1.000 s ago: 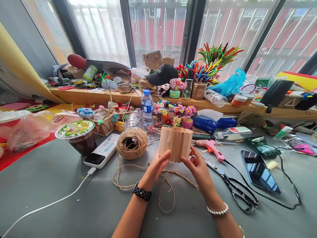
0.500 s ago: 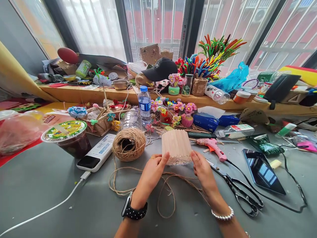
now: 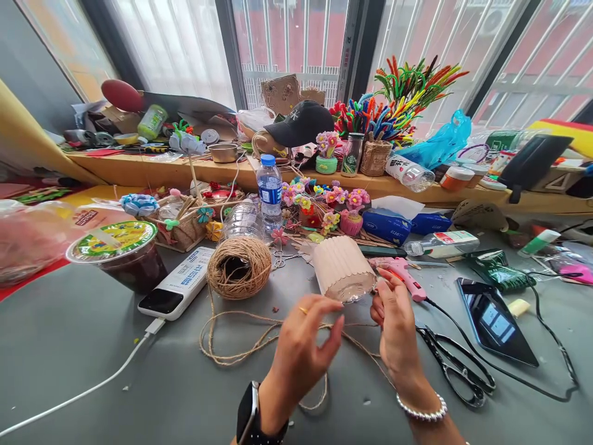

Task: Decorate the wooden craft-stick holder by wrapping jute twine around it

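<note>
A clear plastic container wrapped in pale craft sticks (image 3: 343, 264) lies tilted, its clear plastic end facing me. My right hand (image 3: 393, 312) grips that end at its right edge, fingers bent around it; exactly how the fingertips hold it is partly hidden. Just in front, my left hand (image 3: 308, 346) is off the container, thumb and forefinger apart with nothing between them. Loose jute twine (image 3: 236, 360) loops over the table beneath my hands, running from the twine ball (image 3: 239, 269) on the left.
Right of the container lie a pink glue gun (image 3: 402, 275), black-handled scissors (image 3: 456, 364) and a phone (image 3: 493, 321). On the left stand a lidded drink cup (image 3: 125, 256) and a white power bank (image 3: 178, 284) with its cable. A water bottle (image 3: 269, 194) and crocheted flowers stand behind.
My left hand has let go of the stick-covered container and moved toward me, its fingers spreading. The container has turned and tilted to the right, still at my right hand.
</note>
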The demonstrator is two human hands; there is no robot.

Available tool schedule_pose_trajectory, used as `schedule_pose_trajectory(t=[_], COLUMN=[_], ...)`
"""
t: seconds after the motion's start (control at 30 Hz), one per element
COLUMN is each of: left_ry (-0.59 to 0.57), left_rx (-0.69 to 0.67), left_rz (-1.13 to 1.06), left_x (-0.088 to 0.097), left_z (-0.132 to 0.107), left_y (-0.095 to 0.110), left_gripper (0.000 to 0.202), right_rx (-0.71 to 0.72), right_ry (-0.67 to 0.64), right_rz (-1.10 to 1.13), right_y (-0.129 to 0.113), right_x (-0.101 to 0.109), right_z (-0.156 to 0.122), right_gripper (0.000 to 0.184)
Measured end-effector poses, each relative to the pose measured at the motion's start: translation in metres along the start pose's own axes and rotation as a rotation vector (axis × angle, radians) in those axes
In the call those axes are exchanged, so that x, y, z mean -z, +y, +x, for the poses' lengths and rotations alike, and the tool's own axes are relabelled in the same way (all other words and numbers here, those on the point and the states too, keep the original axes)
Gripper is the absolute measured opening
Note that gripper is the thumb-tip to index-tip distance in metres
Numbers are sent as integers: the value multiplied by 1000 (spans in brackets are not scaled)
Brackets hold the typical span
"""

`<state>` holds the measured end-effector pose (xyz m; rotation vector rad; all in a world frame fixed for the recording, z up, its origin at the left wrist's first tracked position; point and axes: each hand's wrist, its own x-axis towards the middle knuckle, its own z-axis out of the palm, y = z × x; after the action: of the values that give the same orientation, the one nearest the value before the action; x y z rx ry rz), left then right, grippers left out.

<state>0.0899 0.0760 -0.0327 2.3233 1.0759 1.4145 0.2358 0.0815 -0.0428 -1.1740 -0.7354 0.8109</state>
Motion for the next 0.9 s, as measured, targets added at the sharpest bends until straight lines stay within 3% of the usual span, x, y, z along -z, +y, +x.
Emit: schedule_pose_trajectory(t=[0.1,0.23,0.33,0.4,0.5,0.63,0.83,0.9], left_ry=[-227,-369,-450,-446,-338,-222,-231,-239], left_rx=[-29,34,73,84,120,185,137,147], left_rz=[-31,55,106,101,8,-91,-149,-183], left_x=[-14,-39,-53,-57,-53,-34,-15,-12], left_z=[-6,-10,-8,-6,-3,6,19,22], left_y=[7,12,14,13,10,4,1,2], left_gripper=[21,41,23,9,13,17,19,20], right_rx=[-49,-32,-1,14,67,180,295,306], right_ry=[-51,-60,-83,-94,-123,-388,-635,-630], right_rz=[88,148,192,167,-5,-286,-425,-415], right_y=[-4,-8,-10,-10,-10,-15,-26,-27], right_x=[-1,-1,1,5,17,33,32,32], right_z=[-2,-6,-7,-5,3,14,17,16], right_gripper=[39,34,28,26,26,24,23,17])
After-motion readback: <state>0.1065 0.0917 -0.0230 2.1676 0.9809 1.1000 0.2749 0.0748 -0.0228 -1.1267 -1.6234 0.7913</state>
